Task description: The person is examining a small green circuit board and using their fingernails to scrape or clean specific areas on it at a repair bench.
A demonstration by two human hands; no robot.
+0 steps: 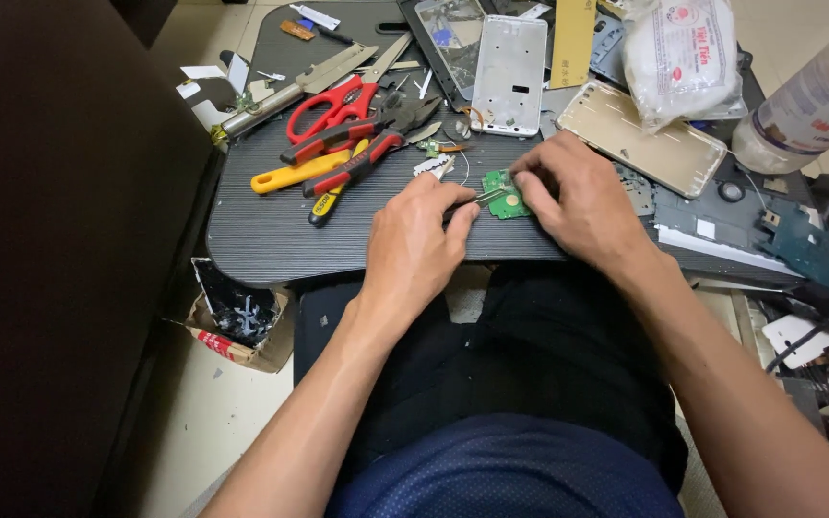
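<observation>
1. Cluttered with tools and phone parts, a dark ridged lap desk (pixel 271 235) spans the person's knees above a pale floor.
2. Near its front edge lies a small green circuit board (pixel 508 197), just ahead of both hands and between them.
3. Pinched in the left hand (pixel 414 245) is a thin metal tool (pixel 487 198), probably tweezers; its long axis runs from the fingertips rightward and slightly away, the tip touching the board's left edge.
4. Curled fingers of the right hand (pixel 578 197) press on the board's right side and partly cover it, so this hand is the nearer one and pins the board to the desk.
5. Left of the board lie red-handled pliers (pixel 362 161), a yellow-handled tool (pixel 295 175) and red scissors (pixel 330 107).
6. Behind it stand a white phone frame (pixel 509 75) and a gold phone back cover (pixel 647 142); a white bottle (pixel 803 101) lies far right.
7. Below the desk's left edge sits a small open cardboard box (pixel 240 326).
</observation>
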